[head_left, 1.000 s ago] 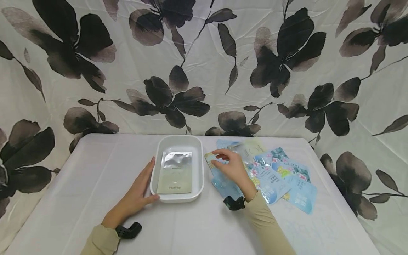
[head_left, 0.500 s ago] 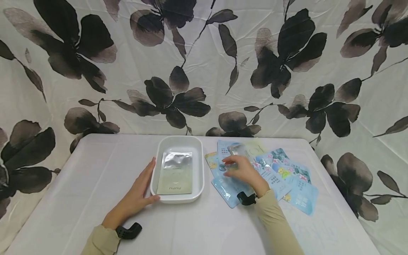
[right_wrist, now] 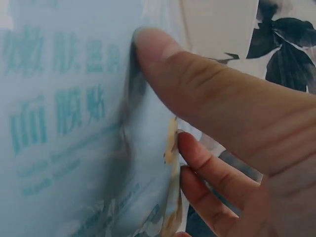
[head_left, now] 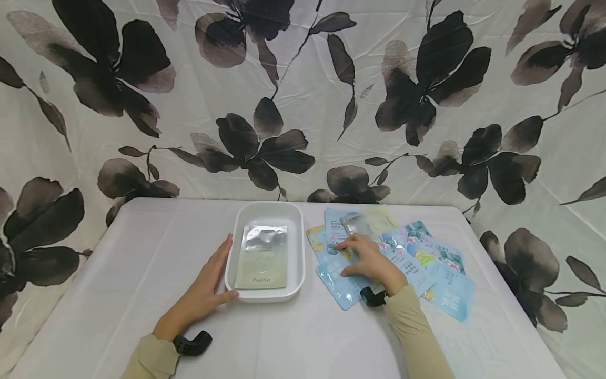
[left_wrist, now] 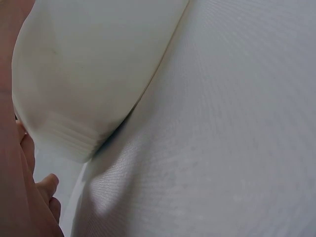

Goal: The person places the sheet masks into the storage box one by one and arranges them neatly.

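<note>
Inside the tray: one flat, rectangular silver-and-pale-green foil sachet (head_left: pixel 262 271) shows in the glossy white round-cornered tray (head_left: pixel 265 298), to the right of the left fingers; whether others lie beneath it cannot be told.
Outside the tray: a loose fan of blue flower-printed sachets (head_left: pixel 450 289) around and beyond the right fingers, plus a second silver-and-green sachet (head_left: pixel 380 218) past their tips; with so many outside, the work looks to be at an early stage.
Left hand (head_left: pixel 201 287): fingers extended along the tray's wall, thumb at its near corner, steadying more than gripping, it seems.
Right hand (head_left: pixel 371 260): thumb on the face of a light-blue printed sachet (right_wrist: pixel 59 158), bent fingertips at its far edge; this looks like a pinch, the sachet not yet in the tray.
Sachet surfaces: slick, thin film, buckled and shaded near the right thumb; crinkled, mirror-like foil at the far end of the one in the tray.
Tray shape: deep, smooth walls, likely stiff plastic.
White table covering (left_wrist: pixel 237 128): fine ribbed weave under the left fingers.
</note>
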The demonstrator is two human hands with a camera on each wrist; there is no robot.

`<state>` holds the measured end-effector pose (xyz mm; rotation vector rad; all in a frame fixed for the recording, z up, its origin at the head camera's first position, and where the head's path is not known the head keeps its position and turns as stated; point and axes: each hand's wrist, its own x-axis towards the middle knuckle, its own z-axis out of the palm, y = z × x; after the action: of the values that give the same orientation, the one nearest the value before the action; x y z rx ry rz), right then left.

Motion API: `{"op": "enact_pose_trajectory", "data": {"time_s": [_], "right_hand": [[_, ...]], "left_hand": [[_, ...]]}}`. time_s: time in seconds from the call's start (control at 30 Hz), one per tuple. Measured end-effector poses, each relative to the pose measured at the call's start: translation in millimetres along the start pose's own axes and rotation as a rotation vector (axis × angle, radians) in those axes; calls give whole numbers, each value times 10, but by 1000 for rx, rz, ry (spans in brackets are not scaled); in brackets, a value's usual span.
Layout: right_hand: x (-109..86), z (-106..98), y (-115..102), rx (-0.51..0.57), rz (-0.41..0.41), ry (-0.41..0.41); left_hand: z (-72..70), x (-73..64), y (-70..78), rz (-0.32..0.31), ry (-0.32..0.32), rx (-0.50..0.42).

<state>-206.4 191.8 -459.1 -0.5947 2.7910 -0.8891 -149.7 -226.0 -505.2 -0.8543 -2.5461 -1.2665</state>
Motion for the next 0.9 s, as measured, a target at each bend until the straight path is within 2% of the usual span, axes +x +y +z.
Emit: {"op": "enact_pose_trajectory", "data": {"time_s": [0.17, 0.3, 0.5, 0.9], "right_hand": [[-21, 25, 64, 27, 23, 33], [-26, 50, 110, 15, 42, 65], [-31, 64, 137, 25, 42, 95], [-23, 129, 280, 149, 21, 121]], "left_hand": [[4, 3, -18, 10, 7, 5], [-1, 6, -8, -6, 3, 5], [-3, 3, 2, 0, 5, 6], [-5, -1, 6, -10, -1, 15]]}}
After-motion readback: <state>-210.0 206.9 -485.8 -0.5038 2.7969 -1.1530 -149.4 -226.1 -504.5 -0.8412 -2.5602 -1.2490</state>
